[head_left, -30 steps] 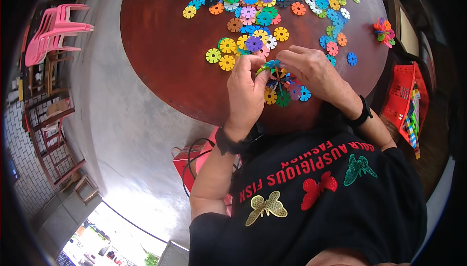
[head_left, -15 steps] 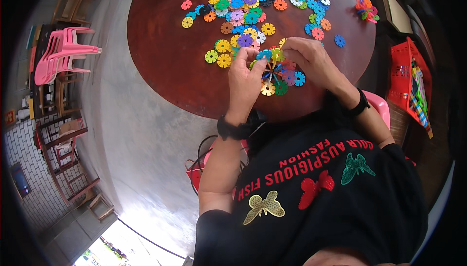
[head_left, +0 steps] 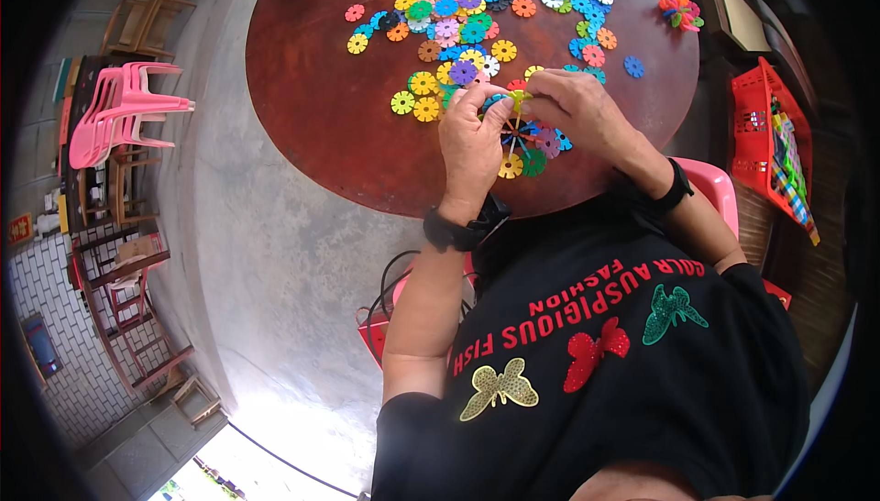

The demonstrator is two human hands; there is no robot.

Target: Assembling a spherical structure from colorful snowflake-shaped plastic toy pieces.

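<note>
Near the front of the round table, my left hand (head_left: 471, 150) pinches the upper left rim of a wheel-like cluster of joined snowflake discs (head_left: 516, 137). These are notched plastic discs in several colours, set around a centre. A yellow disc (head_left: 511, 166) and a green disc (head_left: 533, 164) show at its lower rim, and a purple one (head_left: 548, 142) at its right. Across from it, my right hand (head_left: 579, 112) has its fingers closed at a yellow-green disc (head_left: 518, 99) at the top of the cluster. My fingers hide part of that disc.
Loose snowflake discs (head_left: 446, 29) cover the far middle of the brown table (head_left: 339, 125). A finished-looking disc ball (head_left: 679, 9) sits at the far right edge. To the right stands a red basket (head_left: 753, 125) with colourful pieces; pink chairs (head_left: 119, 116) are at the left.
My left fingers have shifted slightly right, nearer the right fingertips. A blue disc at the left thumb is now mostly hidden, and both hands meet at the yellow-green disc. The view has shifted slightly.
</note>
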